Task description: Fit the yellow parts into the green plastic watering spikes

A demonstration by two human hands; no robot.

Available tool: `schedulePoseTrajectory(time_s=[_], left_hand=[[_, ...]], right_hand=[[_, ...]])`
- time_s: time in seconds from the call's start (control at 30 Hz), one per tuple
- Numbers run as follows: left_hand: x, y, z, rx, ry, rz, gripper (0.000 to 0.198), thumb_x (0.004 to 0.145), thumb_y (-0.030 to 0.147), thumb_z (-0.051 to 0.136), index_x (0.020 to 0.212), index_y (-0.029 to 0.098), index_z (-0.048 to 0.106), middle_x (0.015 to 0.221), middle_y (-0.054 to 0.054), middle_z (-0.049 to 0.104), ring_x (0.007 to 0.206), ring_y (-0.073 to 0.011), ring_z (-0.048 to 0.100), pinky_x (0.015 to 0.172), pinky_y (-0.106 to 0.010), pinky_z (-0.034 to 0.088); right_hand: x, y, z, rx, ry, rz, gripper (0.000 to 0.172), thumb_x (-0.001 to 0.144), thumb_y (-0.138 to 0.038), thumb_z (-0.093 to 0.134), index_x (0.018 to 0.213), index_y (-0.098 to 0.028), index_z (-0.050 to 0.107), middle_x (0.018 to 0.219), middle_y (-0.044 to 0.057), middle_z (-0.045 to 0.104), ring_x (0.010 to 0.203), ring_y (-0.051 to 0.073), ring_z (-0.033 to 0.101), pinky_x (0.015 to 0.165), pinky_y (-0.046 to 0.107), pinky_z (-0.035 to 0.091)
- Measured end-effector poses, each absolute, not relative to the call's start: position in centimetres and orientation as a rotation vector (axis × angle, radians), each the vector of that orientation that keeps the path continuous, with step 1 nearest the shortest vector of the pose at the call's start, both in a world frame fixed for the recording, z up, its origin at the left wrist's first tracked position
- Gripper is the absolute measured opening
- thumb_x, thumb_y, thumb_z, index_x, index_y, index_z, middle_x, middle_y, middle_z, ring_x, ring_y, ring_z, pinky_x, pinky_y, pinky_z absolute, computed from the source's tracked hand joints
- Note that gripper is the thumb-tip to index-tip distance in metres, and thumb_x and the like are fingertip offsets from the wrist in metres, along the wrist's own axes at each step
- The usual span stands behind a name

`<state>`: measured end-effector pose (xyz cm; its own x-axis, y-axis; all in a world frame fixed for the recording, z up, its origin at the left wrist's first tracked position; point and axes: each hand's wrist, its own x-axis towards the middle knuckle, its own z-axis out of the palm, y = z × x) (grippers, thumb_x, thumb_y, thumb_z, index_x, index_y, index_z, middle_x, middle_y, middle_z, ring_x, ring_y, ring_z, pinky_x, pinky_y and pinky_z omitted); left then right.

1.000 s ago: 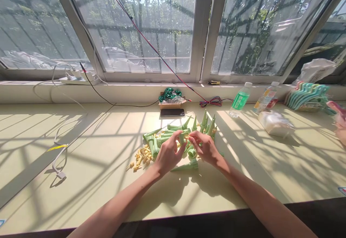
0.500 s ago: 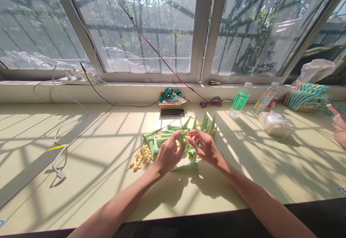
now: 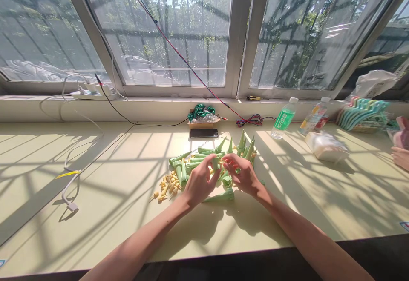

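Observation:
My left hand [image 3: 200, 179] pinches a green plastic cone-shaped piece [image 3: 216, 162] upright between thumb and fingers. Just beside it, my right hand [image 3: 242, 174] has its fingers curled together close to the piece's upper end; whatever they hold is too small or hidden to make out. Around both hands lies a pile of similar green cones [image 3: 182, 172], some on their sides, several standing point up [image 3: 241, 142]. Small yellow pegs [image 3: 169, 184] are heaped left of my left hand. One green cone [image 3: 223, 196] rests nearer to me, below the hands.
Behind the pile are a black phone [image 3: 203, 133] and a small cardboard box [image 3: 201, 124]. To the right stand a green-labelled bottle [image 3: 283, 119], another bottle [image 3: 315, 115] and a plastic-wrapped pack [image 3: 326, 145]. A white cable [image 3: 72, 204] lies left. Another person's hand [image 3: 401, 155] shows far right.
My right hand's fingers have shifted very slightly beside the green piece; my left hand stays put. At the far right, the other person's hand has changed position.

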<state>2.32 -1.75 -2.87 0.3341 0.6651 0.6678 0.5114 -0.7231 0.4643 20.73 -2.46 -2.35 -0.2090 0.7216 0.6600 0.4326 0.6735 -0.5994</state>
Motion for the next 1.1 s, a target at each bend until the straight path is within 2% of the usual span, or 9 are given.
schedulePoseTrajectory(time_s=[0.23, 0.4, 0.67, 0.77, 0.93, 1.1], left_hand=[[2.34, -1.77, -2.9, 2.417, 1.076, 1.329, 0.033, 0.093, 0.025, 0.056, 0.123, 0.019, 0.045, 0.079, 0.003, 0.057, 0.047, -0.0058, 0.05, 0.044, -0.018, 0.04], [2.34, -1.82, -2.9, 2.42, 1.076, 1.319, 0.034, 0.093, 0.026, 0.056, 0.124, 0.018, 0.045, 0.078, 0.003, 0.057, 0.047, -0.0057, 0.051, 0.045, -0.018, 0.041], [2.31, -2.02, -2.96, 2.431, 1.068, 1.286, 0.034, 0.093, 0.027, 0.056, 0.124, 0.019, 0.044, 0.078, 0.003, 0.058, 0.046, -0.0061, 0.05, 0.046, -0.018, 0.041], [2.29, -1.98, -2.95, 2.427, 1.074, 1.288, 0.034, 0.093, 0.027, 0.056, 0.124, 0.019, 0.045, 0.075, 0.004, 0.057, 0.047, -0.0067, 0.05, 0.046, -0.019, 0.041], [2.33, -1.79, -2.83, 2.412, 1.096, 1.343, 0.033, 0.093, 0.028, 0.056, 0.123, 0.019, 0.045, 0.075, 0.004, 0.056, 0.046, -0.0061, 0.049, 0.046, -0.019, 0.042], [2.29, -1.87, -2.84, 2.408, 1.095, 1.323, 0.033, 0.093, 0.027, 0.055, 0.123, 0.019, 0.045, 0.075, 0.004, 0.056, 0.045, -0.0061, 0.049, 0.045, -0.018, 0.039]], right_hand=[[20.77, -2.42, -2.41, -0.926, -1.853, 0.363, 0.017, 0.098, -0.03, 0.049, 0.098, -0.02, 0.061, 0.085, 0.004, 0.067, 0.069, 0.014, 0.062, 0.069, 0.028, 0.053], [20.83, -2.37, -2.5, -0.926, -1.856, 0.374, 0.019, 0.099, -0.031, 0.047, 0.094, -0.019, 0.06, 0.079, 0.003, 0.065, 0.065, 0.013, 0.059, 0.065, 0.025, 0.048], [20.85, -2.25, -2.49, -0.99, -1.859, 0.332, 0.032, 0.101, -0.037, 0.043, 0.079, -0.018, 0.057, 0.057, -0.004, 0.046, 0.049, 0.009, 0.041, 0.051, 0.022, 0.035], [20.85, -2.36, -2.43, -0.982, -1.858, 0.371, 0.031, 0.101, -0.037, 0.042, 0.082, -0.018, 0.058, 0.06, -0.003, 0.051, 0.052, 0.01, 0.046, 0.054, 0.023, 0.038], [20.76, -2.68, -2.08, -0.952, -1.865, 0.408, 0.017, 0.097, -0.035, 0.052, 0.102, -0.019, 0.058, 0.082, 0.003, 0.066, 0.064, 0.014, 0.059, 0.062, 0.027, 0.047], [20.74, -2.57, -2.12, -0.938, -1.866, 0.382, 0.017, 0.097, -0.035, 0.052, 0.096, -0.02, 0.058, 0.081, 0.004, 0.065, 0.062, 0.014, 0.059, 0.06, 0.027, 0.048]])
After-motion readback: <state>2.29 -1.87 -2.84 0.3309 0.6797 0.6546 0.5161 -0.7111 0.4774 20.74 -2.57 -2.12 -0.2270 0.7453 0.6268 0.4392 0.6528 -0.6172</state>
